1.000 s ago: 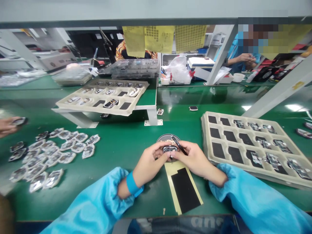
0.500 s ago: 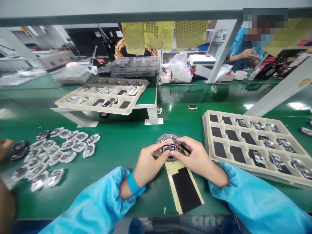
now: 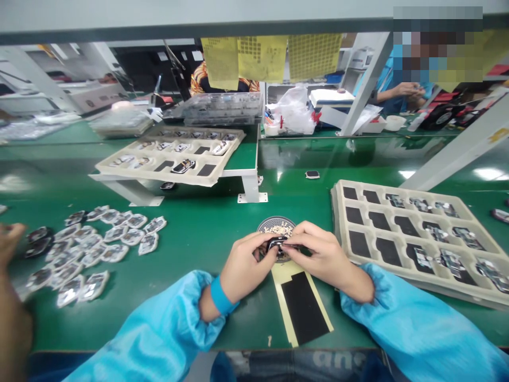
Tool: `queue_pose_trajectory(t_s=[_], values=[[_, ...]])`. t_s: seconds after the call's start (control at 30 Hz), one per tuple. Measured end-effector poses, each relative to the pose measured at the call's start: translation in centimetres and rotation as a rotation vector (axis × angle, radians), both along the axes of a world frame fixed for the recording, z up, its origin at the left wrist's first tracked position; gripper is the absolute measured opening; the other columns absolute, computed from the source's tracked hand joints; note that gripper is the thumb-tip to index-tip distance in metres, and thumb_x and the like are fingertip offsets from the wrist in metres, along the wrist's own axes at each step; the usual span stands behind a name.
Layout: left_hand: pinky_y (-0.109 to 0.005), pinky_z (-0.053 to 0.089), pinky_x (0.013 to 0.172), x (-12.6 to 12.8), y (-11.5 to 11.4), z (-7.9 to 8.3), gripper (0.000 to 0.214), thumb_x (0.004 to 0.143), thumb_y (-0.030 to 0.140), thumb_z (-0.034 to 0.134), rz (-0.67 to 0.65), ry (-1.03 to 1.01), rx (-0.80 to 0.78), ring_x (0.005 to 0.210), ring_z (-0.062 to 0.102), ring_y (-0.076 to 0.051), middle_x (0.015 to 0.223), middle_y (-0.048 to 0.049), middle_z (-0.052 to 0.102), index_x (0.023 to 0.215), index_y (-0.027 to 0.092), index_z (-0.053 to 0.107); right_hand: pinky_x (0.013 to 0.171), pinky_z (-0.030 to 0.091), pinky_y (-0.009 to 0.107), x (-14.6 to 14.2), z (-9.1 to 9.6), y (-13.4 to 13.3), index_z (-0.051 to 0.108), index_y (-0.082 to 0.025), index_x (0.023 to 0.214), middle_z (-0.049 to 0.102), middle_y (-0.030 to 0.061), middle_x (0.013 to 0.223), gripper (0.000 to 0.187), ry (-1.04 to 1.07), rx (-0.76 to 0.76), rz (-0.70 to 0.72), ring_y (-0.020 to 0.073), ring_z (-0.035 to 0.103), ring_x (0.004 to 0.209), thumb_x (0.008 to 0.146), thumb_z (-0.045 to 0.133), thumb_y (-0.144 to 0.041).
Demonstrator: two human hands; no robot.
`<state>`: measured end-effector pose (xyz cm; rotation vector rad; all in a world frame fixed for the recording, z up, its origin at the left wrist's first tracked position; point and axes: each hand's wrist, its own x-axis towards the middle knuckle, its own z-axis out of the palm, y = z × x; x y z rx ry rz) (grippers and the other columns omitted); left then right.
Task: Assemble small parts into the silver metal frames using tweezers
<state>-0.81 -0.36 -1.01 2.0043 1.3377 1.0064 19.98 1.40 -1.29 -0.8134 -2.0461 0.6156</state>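
Observation:
My left hand [image 3: 248, 265] grips a small dark watch case [image 3: 275, 243] between thumb and fingers, tilted above a round dish [image 3: 274, 222] of small pale bits. At the case's right edge, the fingertips of my right hand [image 3: 320, 254] are pinched together. A dark shape shows between that thumb and fingers, but whether it is a tool is unclear. Just below the hands lies a black sheet on yellow backing [image 3: 304, 307].
At the right stands a stack of cream trays [image 3: 382, 228] with circuit boards in some pockets. Several silvery watch parts [image 3: 85, 246] lie at left, near another person's hand [image 3: 11, 239]. A raised stand [image 3: 248, 185] bears another tray [image 3: 167, 159]. A metal post [image 3: 457, 143] slants at right.
My right hand has closed in on the watch case, and the dark stick-like tool it held is no longer plainly visible. The case has tipped, so its open face shows less.

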Motion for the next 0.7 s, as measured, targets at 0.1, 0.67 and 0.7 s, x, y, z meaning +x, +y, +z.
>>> queue_pose_trajectory(t_s=[0.1,0.67,0.7], values=[[-0.025,0.045,0.063,0.0,0.0,-0.1,0.026,0.088,0.014,0.063,-0.006,0.017,0.025,0.066,0.056,-0.014,0.079,-0.0011,0.067,0.11,0.021,0.075,0.071,0.055,0.029,0.1,-0.4,0.0,0.072,-0.024,0.106,0.064,0.0057,0.096,0.015,-0.024,0.066,-0.012,0.0171,0.065,0.084,0.093,0.065,-0.019],[-0.028,0.052,0.071,-6.1,6.7,0.0,0.029,0.091,0.03,0.061,0.328,0.161,-0.046,0.075,0.068,-0.019,0.083,-0.0015,0.072,0.119,0.02,0.064,0.08,0.051,0.034,-0.2,-0.5,1.0,0.065,-0.021,0.101,0.062,0.0049,0.095,0.009,-0.22,-0.096,-0.155,0.0197,0.063,0.086,0.099,0.056,-0.023],[-0.03,0.052,0.074,-7.4,8.5,0.2,0.029,0.09,0.03,0.062,0.409,0.244,-0.07,0.078,0.069,-0.021,0.082,-0.0014,0.072,0.118,0.021,0.064,0.081,0.051,0.035,-0.2,-0.6,1.1,0.065,-0.021,0.102,0.062,0.0049,0.095,0.012,-0.258,-0.103,-0.178,0.0199,0.063,0.086,0.1,0.054,-0.022]])
